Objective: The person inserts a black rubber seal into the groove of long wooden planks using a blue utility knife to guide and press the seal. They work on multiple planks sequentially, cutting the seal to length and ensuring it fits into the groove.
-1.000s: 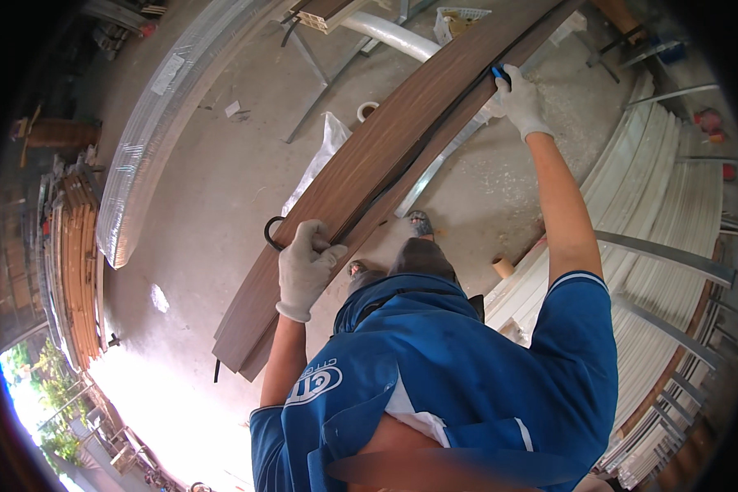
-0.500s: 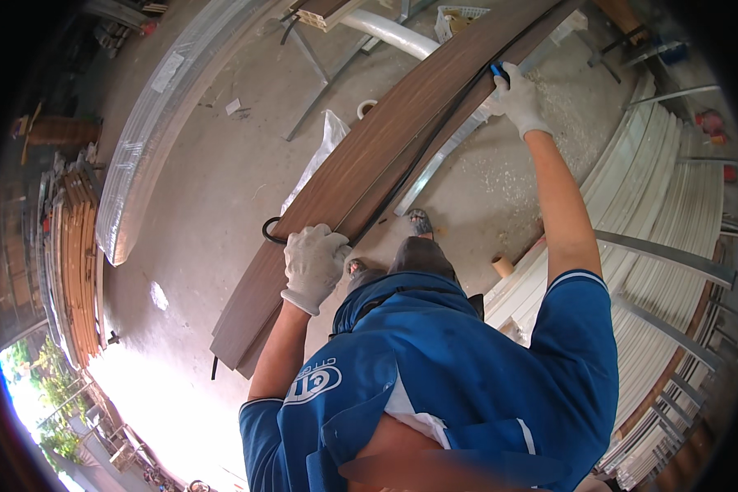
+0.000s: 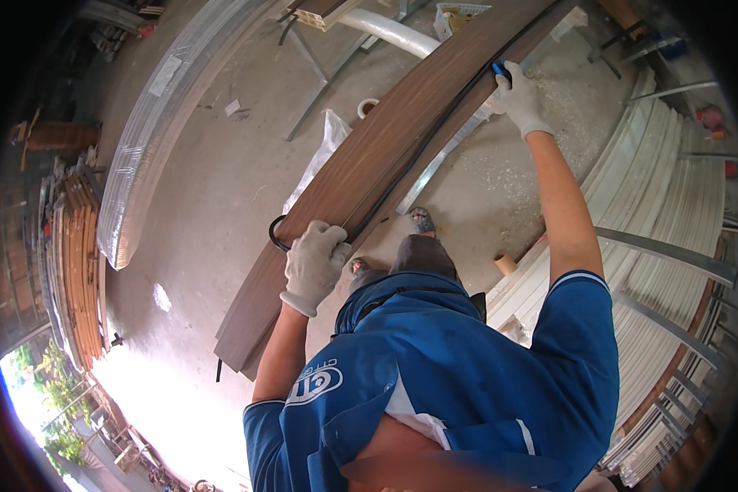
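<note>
Along the long dark-brown wood-grain plank (image 3: 385, 172), the thin black rubber strip (image 3: 435, 135) seems seated between the two gloved hands, the left hand (image 3: 313, 264) closed over the plank edge near the strip's loose loop, the right hand (image 3: 517, 94) pinching a small blue tool (image 3: 500, 71), and the stretch beyond looks unfinished.

There is just one view, and it comes from a camera on the person's head. It looks almost straight down, past the blue shirt (image 3: 467, 369) close under it, to the concrete floor (image 3: 213, 189) far below. The long brown board (image 3: 385, 164) runs slanted across the middle, from lower left to upper right. The left hand (image 3: 313, 266) is near the camera, and the right hand (image 3: 517, 98) is stretched farther out. The picture is round like a fish's eye, so straight things bend near the rim. The dark edges are hard to see, maybe hiding a little there.
</note>
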The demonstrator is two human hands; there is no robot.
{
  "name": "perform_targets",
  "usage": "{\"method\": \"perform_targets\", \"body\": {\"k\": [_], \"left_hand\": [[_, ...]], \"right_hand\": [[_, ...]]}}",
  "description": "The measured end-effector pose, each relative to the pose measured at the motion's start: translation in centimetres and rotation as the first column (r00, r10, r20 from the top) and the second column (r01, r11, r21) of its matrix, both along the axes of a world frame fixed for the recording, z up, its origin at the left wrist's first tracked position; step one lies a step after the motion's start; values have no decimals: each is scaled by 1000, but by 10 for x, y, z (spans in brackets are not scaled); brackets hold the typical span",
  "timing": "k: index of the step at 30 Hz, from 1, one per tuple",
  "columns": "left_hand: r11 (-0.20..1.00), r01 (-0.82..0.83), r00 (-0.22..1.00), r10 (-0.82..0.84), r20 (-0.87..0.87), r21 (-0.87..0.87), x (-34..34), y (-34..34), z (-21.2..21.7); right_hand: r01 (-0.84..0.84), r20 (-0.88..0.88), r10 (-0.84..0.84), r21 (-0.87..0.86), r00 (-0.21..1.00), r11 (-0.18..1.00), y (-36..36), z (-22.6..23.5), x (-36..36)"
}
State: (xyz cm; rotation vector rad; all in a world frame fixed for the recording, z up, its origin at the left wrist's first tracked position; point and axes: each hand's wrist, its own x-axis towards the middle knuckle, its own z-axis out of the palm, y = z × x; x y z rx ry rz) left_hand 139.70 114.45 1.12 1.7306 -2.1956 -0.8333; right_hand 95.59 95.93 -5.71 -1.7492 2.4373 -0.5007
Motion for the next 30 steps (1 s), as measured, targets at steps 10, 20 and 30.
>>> {"method": "perform_targets", "body": {"k": [10, 20, 30], "left_hand": [[998, 61, 994, -62, 94, 11, 5, 2, -7], [991, -38, 998, 43, 38, -130, -2, 2, -3], [950, -23, 991, 64, 121, -312, -1, 5, -17]], "right_hand": [[29, 69, -29, -5, 997, 1000, -1, -7, -1], [-13, 7, 14, -30, 1000, 999, 0, -8, -3], [-13, 8, 13, -28, 1000, 1000, -1, -1, -4]]}}
